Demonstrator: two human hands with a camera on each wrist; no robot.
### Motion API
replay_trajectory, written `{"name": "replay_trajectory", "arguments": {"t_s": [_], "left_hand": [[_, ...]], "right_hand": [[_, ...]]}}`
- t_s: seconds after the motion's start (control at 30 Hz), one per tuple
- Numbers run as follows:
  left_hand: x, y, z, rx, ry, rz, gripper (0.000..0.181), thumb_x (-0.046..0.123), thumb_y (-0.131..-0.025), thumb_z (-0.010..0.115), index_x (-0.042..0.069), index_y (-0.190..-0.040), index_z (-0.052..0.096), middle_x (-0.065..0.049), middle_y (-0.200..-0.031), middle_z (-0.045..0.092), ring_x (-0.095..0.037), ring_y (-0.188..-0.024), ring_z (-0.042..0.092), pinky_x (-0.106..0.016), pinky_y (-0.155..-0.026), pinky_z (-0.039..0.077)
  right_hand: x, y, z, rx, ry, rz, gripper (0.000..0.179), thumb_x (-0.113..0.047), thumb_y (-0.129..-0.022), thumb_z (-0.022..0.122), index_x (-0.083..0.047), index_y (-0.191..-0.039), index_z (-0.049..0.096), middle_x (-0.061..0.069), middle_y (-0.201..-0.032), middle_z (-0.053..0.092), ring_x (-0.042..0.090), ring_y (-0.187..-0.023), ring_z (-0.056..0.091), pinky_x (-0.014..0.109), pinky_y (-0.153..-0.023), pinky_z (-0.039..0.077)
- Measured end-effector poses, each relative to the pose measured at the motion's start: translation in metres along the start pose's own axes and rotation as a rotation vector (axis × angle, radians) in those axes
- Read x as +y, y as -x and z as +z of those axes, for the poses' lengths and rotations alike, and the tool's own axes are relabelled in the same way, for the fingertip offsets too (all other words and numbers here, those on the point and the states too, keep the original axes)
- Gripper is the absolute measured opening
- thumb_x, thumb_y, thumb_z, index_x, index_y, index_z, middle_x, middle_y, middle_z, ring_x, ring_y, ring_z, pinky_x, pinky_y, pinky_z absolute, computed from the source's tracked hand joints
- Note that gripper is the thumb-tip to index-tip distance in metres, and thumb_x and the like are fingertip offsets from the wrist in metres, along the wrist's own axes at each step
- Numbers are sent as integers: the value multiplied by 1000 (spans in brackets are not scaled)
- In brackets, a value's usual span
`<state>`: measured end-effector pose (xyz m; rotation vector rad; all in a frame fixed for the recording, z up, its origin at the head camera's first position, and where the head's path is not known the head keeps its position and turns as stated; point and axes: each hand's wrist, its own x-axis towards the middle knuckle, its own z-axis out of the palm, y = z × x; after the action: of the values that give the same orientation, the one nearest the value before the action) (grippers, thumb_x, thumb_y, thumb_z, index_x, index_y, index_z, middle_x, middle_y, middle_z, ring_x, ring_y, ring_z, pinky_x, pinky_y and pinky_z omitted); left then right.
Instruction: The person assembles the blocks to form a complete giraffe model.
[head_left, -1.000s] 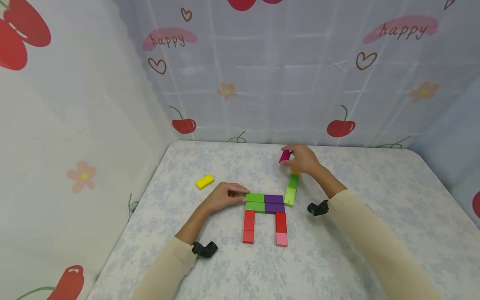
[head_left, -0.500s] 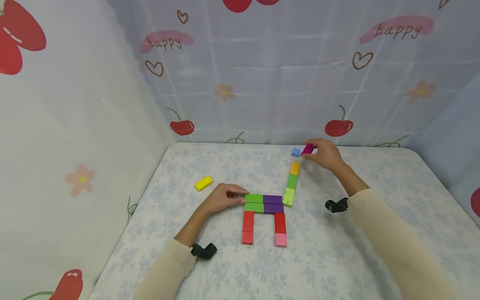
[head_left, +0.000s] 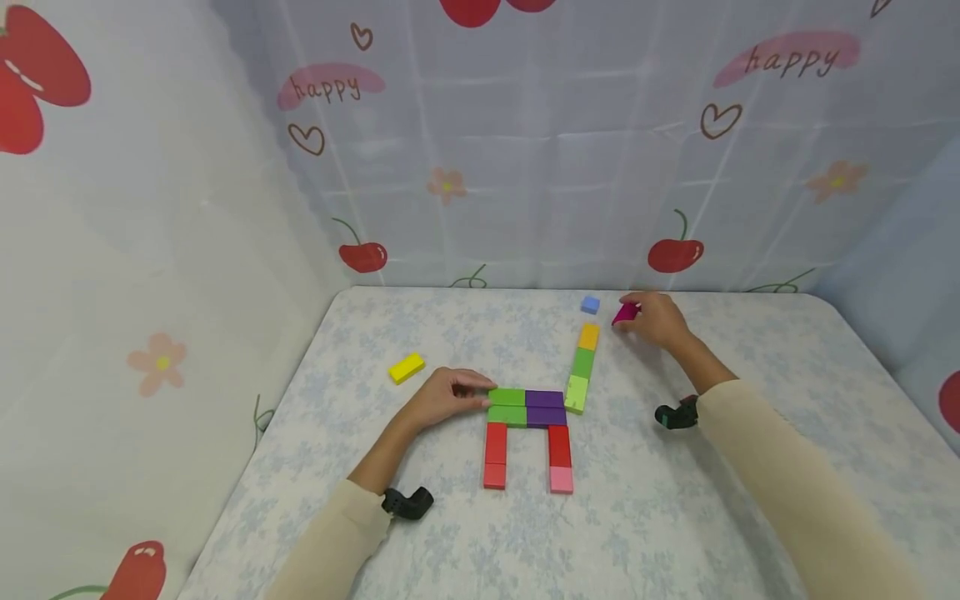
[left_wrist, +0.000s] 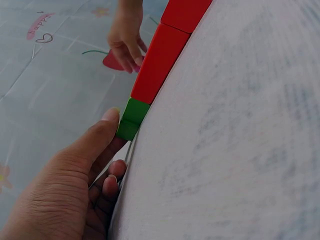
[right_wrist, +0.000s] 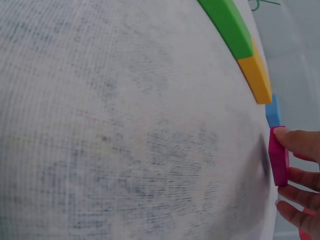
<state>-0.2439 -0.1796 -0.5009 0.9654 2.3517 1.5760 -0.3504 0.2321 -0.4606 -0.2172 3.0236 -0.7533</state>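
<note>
Toward the back of the table my right hand (head_left: 657, 320) pinches a magenta block (right_wrist: 278, 159) between thumb and fingers. Left of it a blue block (head_left: 590, 305) lies apart, beyond a slanted row of an orange block (head_left: 588, 337), a green block (head_left: 582, 363) and a lime block (head_left: 576, 393). My left hand (head_left: 444, 395) holds the left ends of two light green blocks (head_left: 507, 407) with thumb and index finger. Two purple blocks (head_left: 545, 407) adjoin these on the right. Below run two columns, red blocks (head_left: 495, 454) left and a red block (head_left: 559, 447) over a pink block (head_left: 561, 480) right.
A yellow block (head_left: 407, 367) lies alone on the left of the table (head_left: 360, 333), which has a pale patterned cover. Curtains (head_left: 517, 167) with cherries and hearts stand at the back and sides. Black wrist devices (head_left: 408, 503) sit below both sleeves.
My right hand has carried the magenta block to the right, away from the slanted row, then slightly nearer. The blue block and the whole orange block have come into sight. My left hand stays in place.
</note>
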Motion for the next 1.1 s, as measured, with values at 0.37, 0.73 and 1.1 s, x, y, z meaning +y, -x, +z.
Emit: {"name": "replay_trajectory", "arguments": {"t_s": [0.37,0.73,1.1], "left_hand": [[-2,2,-1,-9,16,7,29,3,-89,78,0,-117,76,-14,-114,73,-11,-67,47,-22,-61,39],[1,2,-2,-9,17,-8,28,6,-90,78,1,-118,76,-12,-115,73,-10,-67,47,-22,-61,39],[0,1,0,0,12,-6,29,3,-90,77,1,-118,75,-13,-116,73,-10,-67,47,-22,-61,39]], "right_hand": [[5,10,6,79,-20,120,51,-20,-96,70,10,-135,57,30,-118,63,42,-105,58,53,-89,51],[14,-3,8,-49,-539,456,47,-17,-99,69,10,-134,53,7,-77,66,12,-58,67,25,-62,57],[1,-16,22,29,-593,458,53,-15,-99,68,5,-145,49,18,-94,67,13,-58,68,24,-62,56]]}}
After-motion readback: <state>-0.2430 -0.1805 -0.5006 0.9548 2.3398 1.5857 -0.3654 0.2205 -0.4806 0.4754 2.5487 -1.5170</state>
